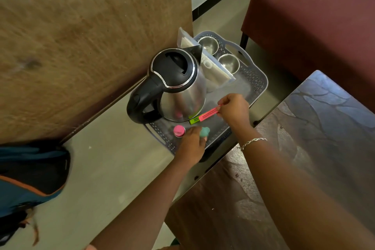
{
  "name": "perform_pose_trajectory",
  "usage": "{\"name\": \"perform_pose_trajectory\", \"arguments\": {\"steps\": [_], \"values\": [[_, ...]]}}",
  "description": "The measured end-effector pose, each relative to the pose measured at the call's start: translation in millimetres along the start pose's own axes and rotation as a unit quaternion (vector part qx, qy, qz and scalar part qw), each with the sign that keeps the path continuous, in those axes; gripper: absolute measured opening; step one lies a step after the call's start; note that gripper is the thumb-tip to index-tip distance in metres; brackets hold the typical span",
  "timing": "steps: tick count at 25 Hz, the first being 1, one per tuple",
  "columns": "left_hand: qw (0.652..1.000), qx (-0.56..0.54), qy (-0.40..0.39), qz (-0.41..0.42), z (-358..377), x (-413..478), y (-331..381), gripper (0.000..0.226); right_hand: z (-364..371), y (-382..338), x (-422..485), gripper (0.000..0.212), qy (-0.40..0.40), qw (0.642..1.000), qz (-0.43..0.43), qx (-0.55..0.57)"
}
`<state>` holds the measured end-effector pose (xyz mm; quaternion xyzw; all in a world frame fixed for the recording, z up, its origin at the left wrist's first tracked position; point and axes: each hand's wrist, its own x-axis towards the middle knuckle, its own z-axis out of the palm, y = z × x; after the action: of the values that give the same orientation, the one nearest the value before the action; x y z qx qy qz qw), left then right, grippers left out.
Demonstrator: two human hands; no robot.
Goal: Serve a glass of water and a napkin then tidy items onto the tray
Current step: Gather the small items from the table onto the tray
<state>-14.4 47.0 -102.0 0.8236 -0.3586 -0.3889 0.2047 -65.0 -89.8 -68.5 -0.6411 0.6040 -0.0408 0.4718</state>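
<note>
A grey plastic tray point(256, 79) lies low beside the wooden table. On it stand a steel kettle point(178, 91) with a black lid and handle, two steel cups point(209, 43) point(229, 63) at the far end, and a clear napkin holder point(205, 63) between kettle and cups. My right hand point(235, 107) pinches the end of a pink and green strip-shaped item point(204, 117) lying at the kettle's base. My left hand point(192, 142) grips a small teal object point(204, 132) over the tray's near end, next to a small pink-capped item point(179, 131).
A dark wooden table point(304, 148) fills the lower right. A large brown wooden panel point(81, 46) rises on the left. A maroon upholstered seat point(314, 16) stands at the back right. A blue and black backpack point(30, 178) lies on the floor at the left.
</note>
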Motion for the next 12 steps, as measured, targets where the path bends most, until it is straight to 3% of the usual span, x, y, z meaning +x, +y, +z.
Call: {"name": "perform_pose_trajectory", "arguments": {"steps": [5,12], "values": [[1.0,-0.025,0.005,0.005,-0.1,-7.9,-2.8,0.039,27.4,9.6,12.7,0.01,-0.029,0.994,0.065,-0.082],[0.999,0.001,0.036,-0.021,3.7,-12.8,-1.0,0.038,39.6,7.1,16.9,0.017,-0.02,0.982,0.027,-0.187]]}}
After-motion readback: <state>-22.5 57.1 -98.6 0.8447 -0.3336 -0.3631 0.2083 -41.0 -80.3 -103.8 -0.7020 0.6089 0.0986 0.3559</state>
